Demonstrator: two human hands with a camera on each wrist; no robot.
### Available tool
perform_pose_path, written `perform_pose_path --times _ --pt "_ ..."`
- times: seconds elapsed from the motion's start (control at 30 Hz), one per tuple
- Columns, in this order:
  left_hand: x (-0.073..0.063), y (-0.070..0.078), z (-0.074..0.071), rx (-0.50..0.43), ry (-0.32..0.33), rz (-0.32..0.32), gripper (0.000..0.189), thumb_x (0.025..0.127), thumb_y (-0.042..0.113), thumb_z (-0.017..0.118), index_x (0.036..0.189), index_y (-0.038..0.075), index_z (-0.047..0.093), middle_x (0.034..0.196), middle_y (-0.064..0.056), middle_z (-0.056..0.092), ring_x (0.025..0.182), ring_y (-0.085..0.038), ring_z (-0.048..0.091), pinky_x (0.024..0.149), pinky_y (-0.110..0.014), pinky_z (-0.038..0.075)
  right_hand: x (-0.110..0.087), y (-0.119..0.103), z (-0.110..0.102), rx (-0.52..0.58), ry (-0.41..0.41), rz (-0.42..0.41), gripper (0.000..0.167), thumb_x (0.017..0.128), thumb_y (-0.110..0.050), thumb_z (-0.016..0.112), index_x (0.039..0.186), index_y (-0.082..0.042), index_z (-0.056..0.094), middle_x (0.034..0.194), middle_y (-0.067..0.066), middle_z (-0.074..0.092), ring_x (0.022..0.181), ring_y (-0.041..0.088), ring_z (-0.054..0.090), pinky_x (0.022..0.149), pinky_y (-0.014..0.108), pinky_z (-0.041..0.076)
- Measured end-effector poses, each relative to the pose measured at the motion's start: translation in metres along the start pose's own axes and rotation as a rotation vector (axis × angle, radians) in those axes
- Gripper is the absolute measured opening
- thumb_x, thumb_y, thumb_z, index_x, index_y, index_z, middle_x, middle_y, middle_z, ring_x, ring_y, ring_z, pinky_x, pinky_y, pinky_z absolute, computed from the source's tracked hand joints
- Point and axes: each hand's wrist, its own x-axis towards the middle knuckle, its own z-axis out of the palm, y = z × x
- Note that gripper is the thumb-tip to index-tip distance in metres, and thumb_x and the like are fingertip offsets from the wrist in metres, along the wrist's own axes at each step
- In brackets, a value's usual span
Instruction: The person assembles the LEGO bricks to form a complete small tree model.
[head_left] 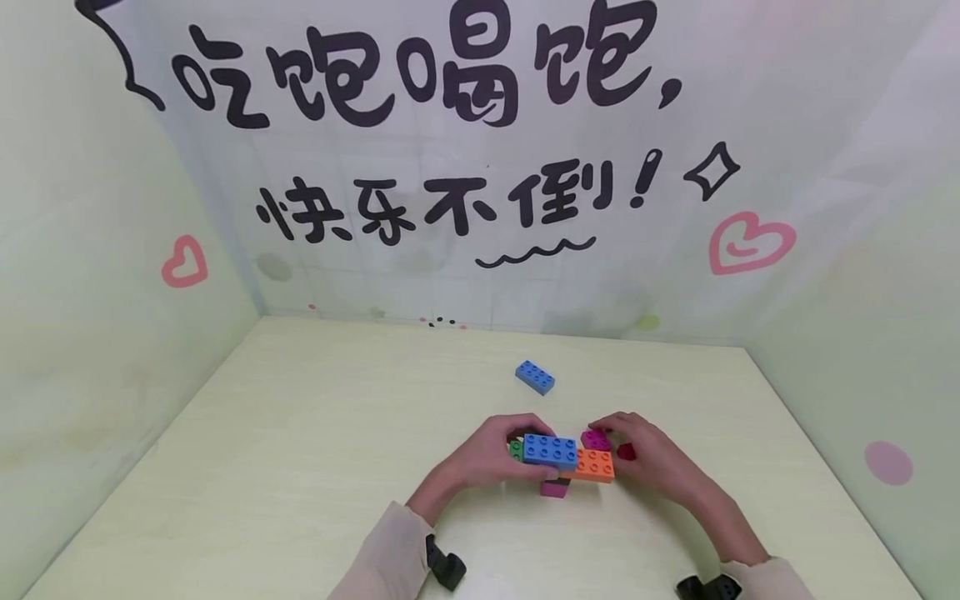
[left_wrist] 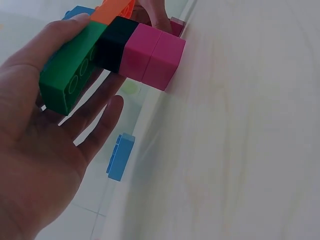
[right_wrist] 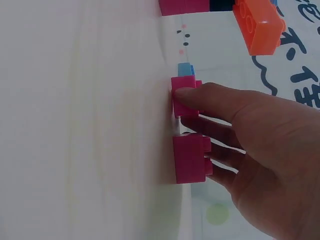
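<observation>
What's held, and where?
Left hand grips the block assembly by its blue-and-green end. Right hand touches a loose pink brick; grip unclear.

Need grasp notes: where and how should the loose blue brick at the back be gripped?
Probably pinch the blue brick by its long side walls, mid-length, coming from above: it lies flat, studs up, nothing touching it, and is narrower across than along.

Head view looks forward-down; close-in wrist views share the orange brick (right_wrist: 265, 32).
</observation>
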Motion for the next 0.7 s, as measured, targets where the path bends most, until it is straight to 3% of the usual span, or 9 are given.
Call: perform_pose_path --times 0.37,0.5,0.7 --pt "-0.001 0.003 0.004 0.046 0.017 -0.024 0.033 0.08 0.034 0.082 0.108 0.027 0.066 0.108 0.012 0.064 0.099 -0.01 0.059 0.086 -0.028 0.048 -0.002 -0.012 -0.008 0.096 0.026 0.061 0.041 0.081 -0.01 0.08 0.119 -0.015 0.066 0.112 -0.004 0.063 0.105 0.023 0.06 0.079 0.031 0.055" --pt "-0.001 0.004 0.005 0.065 0.023 -0.035 0.031 0.08 0.035 0.082 0.105 0.027 0.066 0.106 0.012 0.065 0.098 -0.009 0.059 0.085 -0.028 0.049 -0.006 -0.017 -0.017 0.105 0.075 0.048 0.041 0.082 -0.014 0.081 0.12 -0.014 0.065 0.11 -0.003 0.064 0.101 0.025 0.06 0.073 0.03 0.055" --pt "-0.001 0.005 0.005 0.084 0.034 -0.01 0.031 0.079 0.035 0.083 0.103 0.026 0.066 0.105 0.012 0.065 0.096 -0.009 0.06 0.084 -0.027 0.049 -0.011 -0.026 -0.033 0.109 0.15 -0.012 0.04 0.083 -0.024 0.08 0.119 -0.019 0.065 0.107 -0.008 0.066 0.098 0.023 0.061 0.077 0.039 0.055"
